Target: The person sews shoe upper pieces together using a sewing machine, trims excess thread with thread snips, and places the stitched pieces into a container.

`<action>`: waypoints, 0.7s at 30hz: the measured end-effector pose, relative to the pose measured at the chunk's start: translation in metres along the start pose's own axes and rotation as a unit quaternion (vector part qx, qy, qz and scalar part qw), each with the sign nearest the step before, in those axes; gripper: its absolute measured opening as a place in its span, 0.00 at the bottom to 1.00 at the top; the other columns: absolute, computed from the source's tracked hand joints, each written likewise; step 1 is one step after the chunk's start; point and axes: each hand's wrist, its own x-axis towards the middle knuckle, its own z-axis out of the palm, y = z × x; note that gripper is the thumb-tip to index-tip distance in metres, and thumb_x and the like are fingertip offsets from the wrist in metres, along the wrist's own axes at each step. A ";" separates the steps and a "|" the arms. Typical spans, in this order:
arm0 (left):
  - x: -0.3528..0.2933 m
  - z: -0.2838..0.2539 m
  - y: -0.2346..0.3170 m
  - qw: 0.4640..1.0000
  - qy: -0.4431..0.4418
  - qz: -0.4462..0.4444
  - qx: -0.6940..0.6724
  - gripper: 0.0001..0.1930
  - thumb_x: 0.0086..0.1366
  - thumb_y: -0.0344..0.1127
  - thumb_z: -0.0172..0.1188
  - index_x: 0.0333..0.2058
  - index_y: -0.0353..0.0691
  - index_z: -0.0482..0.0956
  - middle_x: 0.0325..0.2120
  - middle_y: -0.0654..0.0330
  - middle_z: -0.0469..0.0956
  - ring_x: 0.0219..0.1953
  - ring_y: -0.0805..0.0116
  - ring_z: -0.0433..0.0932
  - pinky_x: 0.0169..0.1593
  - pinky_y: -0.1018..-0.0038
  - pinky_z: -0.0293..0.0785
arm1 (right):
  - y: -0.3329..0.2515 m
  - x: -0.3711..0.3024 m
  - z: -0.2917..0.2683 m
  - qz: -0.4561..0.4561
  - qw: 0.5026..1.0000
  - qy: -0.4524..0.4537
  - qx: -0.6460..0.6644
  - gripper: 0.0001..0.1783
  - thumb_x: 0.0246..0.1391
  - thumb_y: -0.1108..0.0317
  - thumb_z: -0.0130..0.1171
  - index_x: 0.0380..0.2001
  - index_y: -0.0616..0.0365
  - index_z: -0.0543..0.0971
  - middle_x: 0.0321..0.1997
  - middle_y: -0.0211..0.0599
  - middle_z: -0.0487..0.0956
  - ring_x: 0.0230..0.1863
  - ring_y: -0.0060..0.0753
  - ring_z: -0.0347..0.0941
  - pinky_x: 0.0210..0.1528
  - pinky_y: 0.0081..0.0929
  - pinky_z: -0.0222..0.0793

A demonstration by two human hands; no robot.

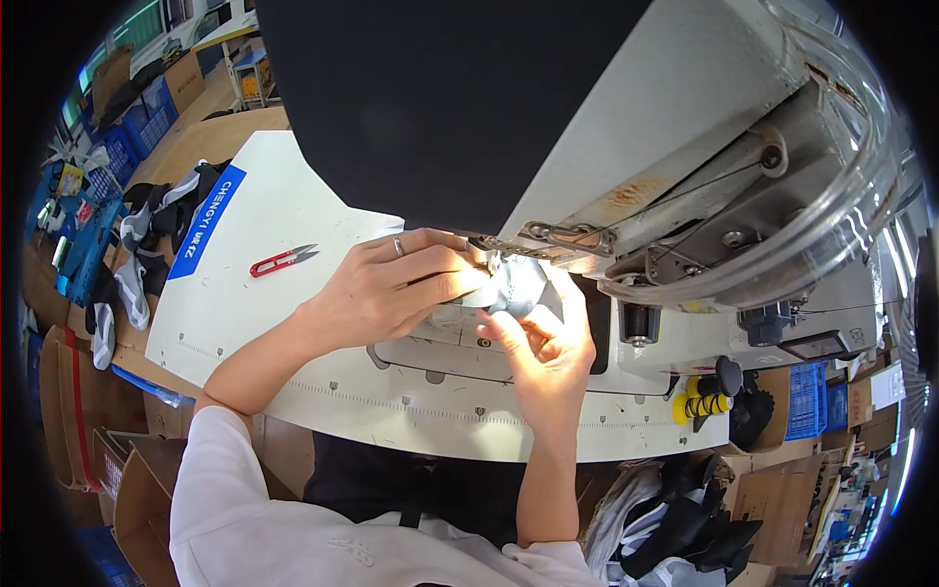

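Note:
A small grey-white piece of fabric (pixel 520 284) lies under the needle area of a sewing machine (pixel 675 186), brightly lit by the machine's lamp. My left hand (pixel 401 284), a ring on one finger, reaches in from the left and grips the fabric's left side with its fingertips. From below, my right hand (pixel 548 347) pinches the right and near edge between thumb and fingers. The machine's head hides the far part of the fabric, and the needle itself cannot be made out.
Red-handled thread snips (pixel 284 260) rest on the white table (pixel 323 382) to the left. Black and white fabric pieces (pixel 147 235) are heaped beyond the table's left edge. Yellow thread spools (pixel 702 406) stand at the right. More fabric (pixel 675 519) fills a box at the lower right.

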 end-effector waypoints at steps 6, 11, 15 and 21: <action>0.002 0.005 0.014 0.999 -0.013 -0.039 0.034 0.11 0.46 0.28 0.67 0.30 0.38 0.77 0.33 0.63 0.76 0.37 0.67 0.79 0.39 0.74 0.78 | 0.012 0.005 -0.017 -0.201 0.930 0.058 -0.303 0.36 0.36 0.77 0.74 0.54 0.62 0.72 0.30 0.33 0.73 0.30 0.23 0.67 0.34 0.21 0.68; 0.000 0.014 0.015 0.997 0.067 -0.045 0.010 0.10 0.46 0.27 0.69 0.29 0.38 0.79 0.25 0.62 0.74 0.22 0.69 0.73 0.25 0.77 0.70 | 0.016 0.019 -0.026 -0.404 0.792 0.062 -0.454 0.18 0.37 0.71 0.74 0.36 0.52 0.83 0.32 0.29 0.77 0.35 0.34 0.71 0.41 0.35 0.67; -0.002 0.017 0.014 0.996 0.079 -0.016 0.030 0.11 0.46 0.24 0.64 0.32 0.39 0.80 0.27 0.64 0.76 0.23 0.73 0.74 0.24 0.79 0.70 | 0.015 0.019 -0.031 -0.386 0.794 0.024 -0.469 0.13 0.43 0.68 0.72 0.35 0.52 0.85 0.33 0.30 0.80 0.37 0.38 0.74 0.48 0.42 0.67; -0.003 0.018 0.006 0.995 0.071 0.019 0.061 0.12 0.45 0.23 0.62 0.32 0.38 0.80 0.29 0.65 0.76 0.26 0.75 0.76 0.26 0.79 0.73 | 0.017 0.024 -0.033 -0.391 0.788 0.020 -0.475 0.15 0.42 0.69 0.72 0.37 0.53 0.85 0.37 0.29 0.82 0.43 0.37 0.75 0.51 0.38 0.68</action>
